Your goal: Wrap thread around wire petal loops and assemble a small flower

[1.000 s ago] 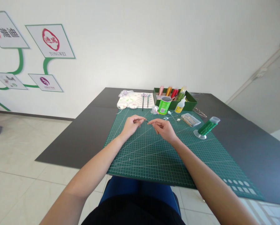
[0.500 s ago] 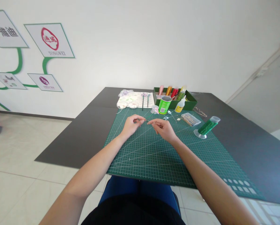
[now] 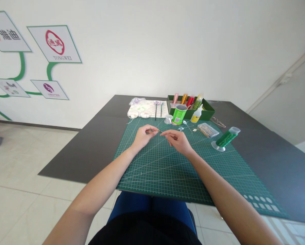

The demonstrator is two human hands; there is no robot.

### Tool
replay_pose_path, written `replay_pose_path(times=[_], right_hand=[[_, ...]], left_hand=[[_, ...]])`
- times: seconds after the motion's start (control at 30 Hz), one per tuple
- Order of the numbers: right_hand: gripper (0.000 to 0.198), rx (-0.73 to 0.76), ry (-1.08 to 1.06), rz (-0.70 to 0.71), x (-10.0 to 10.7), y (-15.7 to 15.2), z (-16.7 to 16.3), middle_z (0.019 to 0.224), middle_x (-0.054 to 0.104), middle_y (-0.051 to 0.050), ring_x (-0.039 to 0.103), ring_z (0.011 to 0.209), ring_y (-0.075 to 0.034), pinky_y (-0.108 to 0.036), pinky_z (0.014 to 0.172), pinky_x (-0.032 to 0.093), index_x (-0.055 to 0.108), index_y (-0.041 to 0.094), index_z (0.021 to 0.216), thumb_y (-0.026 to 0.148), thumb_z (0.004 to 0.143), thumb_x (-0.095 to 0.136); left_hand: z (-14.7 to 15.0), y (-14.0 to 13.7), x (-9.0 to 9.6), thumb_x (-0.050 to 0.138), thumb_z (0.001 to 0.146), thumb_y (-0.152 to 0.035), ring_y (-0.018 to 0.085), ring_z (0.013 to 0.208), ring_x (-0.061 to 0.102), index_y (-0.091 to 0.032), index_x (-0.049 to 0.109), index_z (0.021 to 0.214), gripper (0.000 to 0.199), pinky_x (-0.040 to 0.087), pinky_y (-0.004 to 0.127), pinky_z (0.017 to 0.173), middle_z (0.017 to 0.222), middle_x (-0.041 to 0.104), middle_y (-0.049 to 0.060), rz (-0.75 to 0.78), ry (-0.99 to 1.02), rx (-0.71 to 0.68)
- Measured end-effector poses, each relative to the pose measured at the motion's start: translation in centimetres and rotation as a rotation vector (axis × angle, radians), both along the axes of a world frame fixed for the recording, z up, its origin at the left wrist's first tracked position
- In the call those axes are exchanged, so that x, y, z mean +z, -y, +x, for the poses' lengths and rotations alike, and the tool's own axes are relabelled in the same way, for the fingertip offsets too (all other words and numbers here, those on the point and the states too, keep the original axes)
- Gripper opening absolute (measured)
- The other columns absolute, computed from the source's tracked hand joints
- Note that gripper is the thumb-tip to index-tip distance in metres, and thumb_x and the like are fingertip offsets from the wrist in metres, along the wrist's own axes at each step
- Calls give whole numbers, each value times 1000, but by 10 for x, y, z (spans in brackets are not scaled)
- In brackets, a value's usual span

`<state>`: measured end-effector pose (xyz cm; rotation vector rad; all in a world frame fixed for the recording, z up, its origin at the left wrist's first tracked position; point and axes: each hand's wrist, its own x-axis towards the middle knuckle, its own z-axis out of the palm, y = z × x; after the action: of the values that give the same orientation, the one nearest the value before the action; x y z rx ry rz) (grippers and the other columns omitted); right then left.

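Observation:
Above the green cutting mat (image 3: 165,170), my left hand (image 3: 144,136) pinches one end of a thin dark wire-like piece (image 3: 160,132) between thumb and fingertips. My right hand (image 3: 179,140) is closed in a pinch at the other end, its index finger stretched along toward the left fingertips. The short middle of the piece shows in the gap; its ends are hidden by my fingers. Just beyond, a clear spool (image 3: 168,118) has a small pink thing (image 3: 173,124) beside it. Several pale leaf-shaped pieces on wires (image 3: 181,128) lie past my right hand.
Behind stand a green can (image 3: 179,115), a glue bottle (image 3: 196,114) and a dark green box (image 3: 208,114) with colored tubes. To the right are a clear case (image 3: 207,130) and a tilted green spool (image 3: 227,137). Two dark stems (image 3: 156,111) lie on a white sheet (image 3: 164,110).
The pink thing by the clear spool has shifted lower and to the right. Both hands keep nearly the same place and grip.

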<state>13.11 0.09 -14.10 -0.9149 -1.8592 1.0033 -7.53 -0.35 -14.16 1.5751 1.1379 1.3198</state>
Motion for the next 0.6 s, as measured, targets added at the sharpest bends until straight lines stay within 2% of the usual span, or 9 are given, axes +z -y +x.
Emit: replay_pose_path(times=[0.2, 0.4, 0.5, 0.6], right_hand=[[27, 7, -2, 0, 0, 0, 0, 47, 47, 5, 42, 44, -11, -25, 48, 34, 77, 17, 96, 37, 92, 60], [27, 11, -4, 3, 0, 1, 0, 47, 47, 5, 42, 44, -11, -24, 47, 33, 77, 17, 96, 38, 91, 60], [26, 17, -8, -5, 0, 1, -1, 48, 48, 5, 42, 45, -11, -24, 47, 33, 77, 17, 96, 37, 90, 61], [26, 16, -12, -9, 0, 1, -1, 49, 48, 5, 42, 45, -11, -25, 47, 32, 77, 17, 95, 37, 90, 61]], left_hand=[[0, 0, 0, 77, 80, -32, 14, 63, 58, -17, 77, 87, 16, 45, 26, 59, 72, 69, 2, 2, 17, -1], [0, -3, -2, 77, 79, -32, 9, 47, 49, -16, 76, 90, 19, 37, 23, 47, 61, 63, -1, -70, 39, -13], [1, -2, -2, 78, 78, -32, 12, 50, 56, -14, 74, 91, 23, 38, 22, 44, 62, 65, 1, -111, 84, -41], [2, -2, -2, 80, 76, -35, 13, 55, 62, -14, 74, 93, 28, 39, 21, 43, 74, 70, 4, -127, 113, -65]])
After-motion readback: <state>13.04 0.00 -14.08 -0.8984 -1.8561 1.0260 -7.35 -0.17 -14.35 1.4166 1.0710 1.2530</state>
